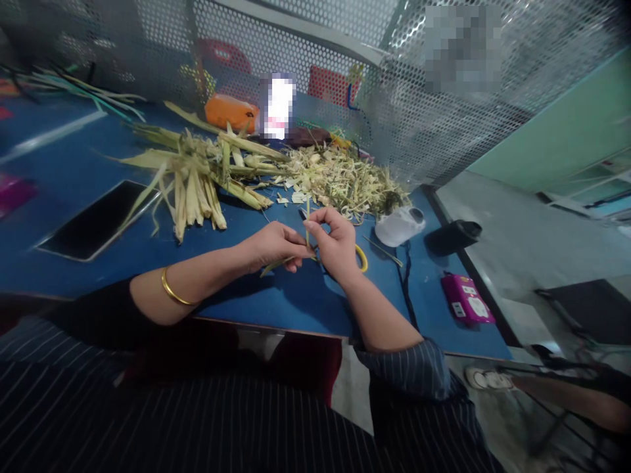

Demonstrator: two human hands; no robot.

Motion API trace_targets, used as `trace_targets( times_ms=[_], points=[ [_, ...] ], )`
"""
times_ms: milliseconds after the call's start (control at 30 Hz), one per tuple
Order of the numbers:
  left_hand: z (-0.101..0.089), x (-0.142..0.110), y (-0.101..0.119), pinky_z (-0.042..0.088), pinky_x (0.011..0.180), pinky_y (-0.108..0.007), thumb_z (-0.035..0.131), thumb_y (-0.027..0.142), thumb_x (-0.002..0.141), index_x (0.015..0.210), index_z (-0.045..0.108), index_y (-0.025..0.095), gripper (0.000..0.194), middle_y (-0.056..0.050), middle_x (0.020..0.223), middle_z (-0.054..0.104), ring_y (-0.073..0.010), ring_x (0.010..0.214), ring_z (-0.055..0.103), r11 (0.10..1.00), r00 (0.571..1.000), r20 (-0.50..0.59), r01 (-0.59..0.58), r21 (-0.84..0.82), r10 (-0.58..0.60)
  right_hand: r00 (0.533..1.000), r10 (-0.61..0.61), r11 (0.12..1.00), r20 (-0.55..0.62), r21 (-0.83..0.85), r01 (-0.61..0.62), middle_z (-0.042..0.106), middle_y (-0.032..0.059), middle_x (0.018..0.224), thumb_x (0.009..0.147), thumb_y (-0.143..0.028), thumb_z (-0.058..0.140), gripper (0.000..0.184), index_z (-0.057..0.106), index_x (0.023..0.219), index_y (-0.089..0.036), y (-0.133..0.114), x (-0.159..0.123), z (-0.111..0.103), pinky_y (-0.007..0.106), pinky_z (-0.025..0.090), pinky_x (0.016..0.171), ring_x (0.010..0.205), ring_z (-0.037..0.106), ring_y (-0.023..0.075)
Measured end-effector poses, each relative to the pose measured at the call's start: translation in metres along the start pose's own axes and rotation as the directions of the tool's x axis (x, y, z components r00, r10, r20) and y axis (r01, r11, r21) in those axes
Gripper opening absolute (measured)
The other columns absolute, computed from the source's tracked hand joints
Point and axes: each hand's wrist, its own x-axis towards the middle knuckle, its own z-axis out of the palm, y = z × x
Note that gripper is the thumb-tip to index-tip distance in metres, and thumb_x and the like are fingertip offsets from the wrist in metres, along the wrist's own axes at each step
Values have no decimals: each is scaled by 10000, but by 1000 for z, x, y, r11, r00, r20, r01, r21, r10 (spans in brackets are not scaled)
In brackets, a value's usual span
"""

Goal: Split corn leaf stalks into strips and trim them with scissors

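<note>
My left hand and my right hand meet just above the blue table. Both pinch a thin, pale green strip of husk; it stands up past the right fingertips. A loose end of the strip hangs below the left fingers. Beside my right wrist shows a yellow ring handle, apparently of scissors; the hand covers the rest, so I cannot tell whether it is held or lies on the table. Beyond the left hand is a bundle of dried corn husks. Past the right hand spreads a heap of husk scraps.
A dark tablet-like panel lies at left. A white roll-shaped object, a black cylinder and a magenta packet stand at right. An orange packet sits near the perforated metal screen. Another person's leg is at lower right.
</note>
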Motion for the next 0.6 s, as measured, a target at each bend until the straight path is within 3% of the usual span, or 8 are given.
trace_targets(
  times_ms=[100, 200, 267, 333, 433, 533, 600],
  points=[
    [-4, 0, 2, 502, 578, -227, 741, 297, 747, 718, 704, 121, 183, -44, 639, 671, -105, 534, 614, 994, 999, -43, -15, -110, 10, 978, -199, 962, -63, -202, 182, 627, 20, 812, 878, -232, 578, 95, 610, 794, -202, -4, 2, -8, 321, 431, 787, 814, 567, 161],
    [-12, 1, 4, 522, 616, -242, 721, 363, 779, 814, 710, 124, 242, -69, 737, 712, -124, 585, 648, 964, 996, -93, -15, -265, -10, 948, -242, 945, -206, -272, 182, 637, 42, 884, 912, -253, 551, 96, 631, 889, -206, -9, 2, -17, 332, 436, 810, 876, 580, 173],
    [-16, 2, 5, 530, 644, -254, 696, 338, 800, 870, 712, 123, 227, -75, 763, 722, -135, 612, 664, 938, 993, -116, -29, -345, -12, 936, -232, 948, -266, -276, 156, 617, 30, 819, 920, -265, 543, 133, 623, 834, -202, -12, 0, -19, 316, 433, 771, 817, 570, 162],
    [-17, 4, 7, 529, 684, -257, 690, 294, 800, 912, 719, 122, 207, -76, 770, 726, -143, 661, 678, 920, 990, -143, -62, -386, 7, 959, -194, 957, -207, -253, 139, 593, 15, 732, 924, -287, 537, 214, 606, 742, -197, -15, -4, -16, 297, 420, 723, 745, 556, 149],
    [-15, 5, 7, 513, 714, -246, 726, 247, 758, 866, 731, 113, 173, -66, 746, 720, -125, 677, 659, 913, 971, -234, -143, -382, 54, 1000, -17, 985, 4, -169, 17, 573, -6, 645, 904, -359, 560, 291, 591, 666, -194, -16, -11, -5, 267, 400, 643, 644, 528, 126],
    [-11, 7, 6, 503, 722, -237, 780, 209, 689, 799, 732, 104, 159, -66, 767, 724, -117, 702, 647, 900, 947, -313, -200, -386, 76, 977, 192, 977, 92, -110, -181, 555, -32, 598, 823, -419, 650, 282, 586, 669, -193, -15, -17, 8, 246, 369, 568, 561, 477, 106],
    [-9, 7, 6, 505, 728, -238, 807, 183, 644, 798, 733, 101, 189, -72, 790, 729, -126, 737, 655, 884, 942, -331, -196, -424, 50, 966, 230, 970, 115, -113, -217, 523, -42, 572, 803, -417, 669, 295, 566, 641, -194, -13, -20, 14, 244, 352, 558, 546, 447, 102]
  ],
)
